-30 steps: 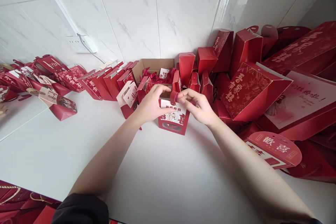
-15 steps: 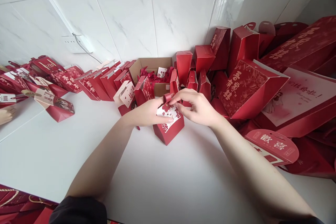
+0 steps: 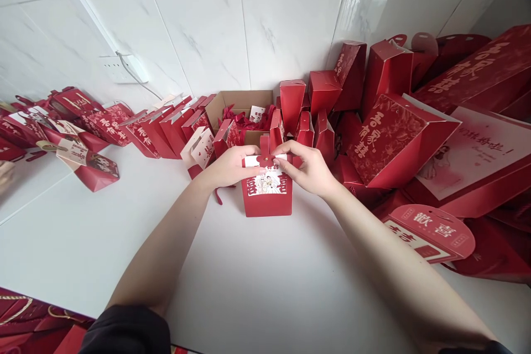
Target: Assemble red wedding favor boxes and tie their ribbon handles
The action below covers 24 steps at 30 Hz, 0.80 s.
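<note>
A small red gift box (image 3: 269,204) with a white printed label stands upright on the white table (image 3: 249,276), its front toward me. A red strap handle (image 3: 265,145) with a flower-shaped end and a small stud sits at its top. My left hand (image 3: 236,166) is closed on the box's upper left side, thumb across the front. On the upper right, my right hand (image 3: 305,166) pinches the top edge by the handle, thumb in front. The fingers behind the box are partly hidden. A piece of red ribbon (image 3: 218,196) lies to the left.
Behind the box is a cardboard carton (image 3: 265,98) of red ribbons. Several red gift boxes (image 3: 292,98) line the wall, with larger ones (image 3: 385,138) piled right. Another gift box (image 3: 93,168) lies left. At the left edge is another person's hand (image 3: 5,174), blurred.
The box has turned from an angled, tilted pose to face me squarely and upright. Its strap now stands up, and my right hand has shifted onto the top right edge.
</note>
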Each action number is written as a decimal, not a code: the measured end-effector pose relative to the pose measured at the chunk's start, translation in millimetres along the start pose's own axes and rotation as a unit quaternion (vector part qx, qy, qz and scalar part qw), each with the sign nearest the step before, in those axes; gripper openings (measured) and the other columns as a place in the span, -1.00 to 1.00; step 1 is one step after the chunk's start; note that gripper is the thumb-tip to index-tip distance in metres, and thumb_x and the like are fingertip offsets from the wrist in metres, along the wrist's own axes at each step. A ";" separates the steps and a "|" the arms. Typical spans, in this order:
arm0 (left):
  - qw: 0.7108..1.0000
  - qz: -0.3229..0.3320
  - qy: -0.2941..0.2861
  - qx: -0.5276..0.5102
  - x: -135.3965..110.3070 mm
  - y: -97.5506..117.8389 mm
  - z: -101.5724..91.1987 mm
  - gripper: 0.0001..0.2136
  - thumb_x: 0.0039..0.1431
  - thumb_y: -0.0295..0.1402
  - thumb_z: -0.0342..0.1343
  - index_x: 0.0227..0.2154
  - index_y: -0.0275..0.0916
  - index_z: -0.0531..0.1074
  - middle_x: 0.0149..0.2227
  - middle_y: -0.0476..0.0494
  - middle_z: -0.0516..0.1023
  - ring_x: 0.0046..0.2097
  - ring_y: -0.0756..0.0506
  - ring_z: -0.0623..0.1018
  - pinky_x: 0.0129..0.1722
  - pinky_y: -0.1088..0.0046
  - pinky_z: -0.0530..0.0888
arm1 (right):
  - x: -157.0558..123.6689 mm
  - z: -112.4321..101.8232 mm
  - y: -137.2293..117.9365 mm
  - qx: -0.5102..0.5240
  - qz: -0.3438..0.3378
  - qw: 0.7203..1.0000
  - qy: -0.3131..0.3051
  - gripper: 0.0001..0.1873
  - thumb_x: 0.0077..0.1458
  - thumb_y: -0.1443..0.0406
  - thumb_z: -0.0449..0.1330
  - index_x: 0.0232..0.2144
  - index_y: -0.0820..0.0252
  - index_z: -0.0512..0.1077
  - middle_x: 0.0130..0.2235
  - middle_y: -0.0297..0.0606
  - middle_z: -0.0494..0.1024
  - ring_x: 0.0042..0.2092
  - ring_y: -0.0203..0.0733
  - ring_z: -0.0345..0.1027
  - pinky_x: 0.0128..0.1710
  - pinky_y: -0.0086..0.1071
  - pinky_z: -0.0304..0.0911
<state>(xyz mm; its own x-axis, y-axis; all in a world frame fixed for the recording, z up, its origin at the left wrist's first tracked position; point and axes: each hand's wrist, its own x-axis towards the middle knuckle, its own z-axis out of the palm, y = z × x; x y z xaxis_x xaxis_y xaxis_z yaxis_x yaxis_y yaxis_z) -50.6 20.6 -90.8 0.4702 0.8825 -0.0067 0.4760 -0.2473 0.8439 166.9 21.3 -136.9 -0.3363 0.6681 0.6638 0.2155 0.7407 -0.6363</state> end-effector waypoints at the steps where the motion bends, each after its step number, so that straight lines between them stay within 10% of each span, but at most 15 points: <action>1: 1.000 0.004 0.001 0.001 0.2 -0.3 0.7 -0.74 0.04 -0.26 0.26 -0.22 -0.23 0.47 -0.19 -0.12 0.60 -0.18 -0.14 0.61 -0.27 0.38 0.55 | -1.0 2.7 1.8 0.010 0.008 1.000 0.006 -0.92 0.23 0.28 0.14 -0.21 0.09 0.42 -0.20 -0.28 0.54 -0.19 -0.18 0.43 -0.19 -0.32 0.34; 24: 0.997 0.068 0.018 0.009 5.1 -11.2 4.7 -0.68 0.29 -0.07 -0.01 -0.43 -0.23 0.25 -0.44 0.03 0.29 -0.40 0.01 0.33 -0.42 0.50 0.26 | -21.0 49.8 12.5 -0.039 -0.014 0.986 0.163 -0.80 0.33 0.29 0.01 -0.10 0.03 0.40 -0.18 -0.20 0.47 -0.11 -0.10 0.38 -0.08 -0.19 0.32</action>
<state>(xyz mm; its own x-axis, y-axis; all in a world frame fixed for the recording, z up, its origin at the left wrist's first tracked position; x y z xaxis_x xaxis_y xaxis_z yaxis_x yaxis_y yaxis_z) -50.0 26.0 -102.8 0.5045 0.8541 0.1267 0.4226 -0.3722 0.8264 131.1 12.9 -178.4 -0.0338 0.6245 0.7803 0.2839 0.7545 -0.5916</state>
